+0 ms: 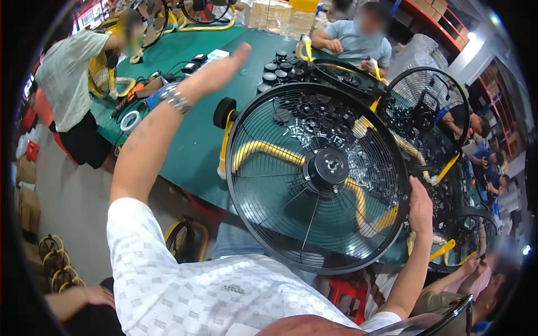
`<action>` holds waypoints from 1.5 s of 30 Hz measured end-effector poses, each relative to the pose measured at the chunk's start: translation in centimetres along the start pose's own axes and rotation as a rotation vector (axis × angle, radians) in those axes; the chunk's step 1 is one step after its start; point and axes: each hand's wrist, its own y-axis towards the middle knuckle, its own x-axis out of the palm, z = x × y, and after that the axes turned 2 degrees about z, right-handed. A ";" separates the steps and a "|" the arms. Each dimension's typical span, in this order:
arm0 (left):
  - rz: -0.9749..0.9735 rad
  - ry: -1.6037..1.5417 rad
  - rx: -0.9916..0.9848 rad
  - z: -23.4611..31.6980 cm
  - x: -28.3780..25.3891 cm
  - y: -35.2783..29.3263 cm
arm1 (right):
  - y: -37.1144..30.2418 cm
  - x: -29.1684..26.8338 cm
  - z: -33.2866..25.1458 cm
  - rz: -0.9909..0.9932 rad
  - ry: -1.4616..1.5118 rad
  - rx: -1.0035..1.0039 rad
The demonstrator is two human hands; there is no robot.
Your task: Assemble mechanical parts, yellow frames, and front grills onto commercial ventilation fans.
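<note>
A large black round fan (269, 224) is tilted up in front of me on the green table, its wire grille facing me. The motor hub (327, 169) sits at its centre, and no blades show on it. Through the wires appears a yellow tube stand (263, 148) with ribbed wrapping. My left hand (220, 73) is stretched out above the table, beyond the fan's upper left, fingers extended and nothing in it. Flat along the fan's right rim lies my right hand (420, 207), its fingers straight and pointing away from me. A black knob (225, 112) juts out at the fan's left side.
Stacked black caps (274, 73) and loose small metal parts (314, 134) lie behind the fan. More fans (428, 106) crowd the right. White tape (130, 121) and tools are at the table's left. Co-workers (73, 84) sit and stand around; a red stool (347, 297) is below.
</note>
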 end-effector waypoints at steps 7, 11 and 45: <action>-0.005 0.126 0.168 -3.1 3.3 -0.7 | 6.2 1.1 3.7 -0.430 0.548 0.576; 0.395 0.138 0.594 -5.6 6.2 -3.1 | 8.7 3.2 5.8 -0.521 0.590 0.672; 0.709 -0.183 0.622 -3.8 5.2 -4.6 | 0.7 -0.4 2.9 0.635 -0.060 -0.236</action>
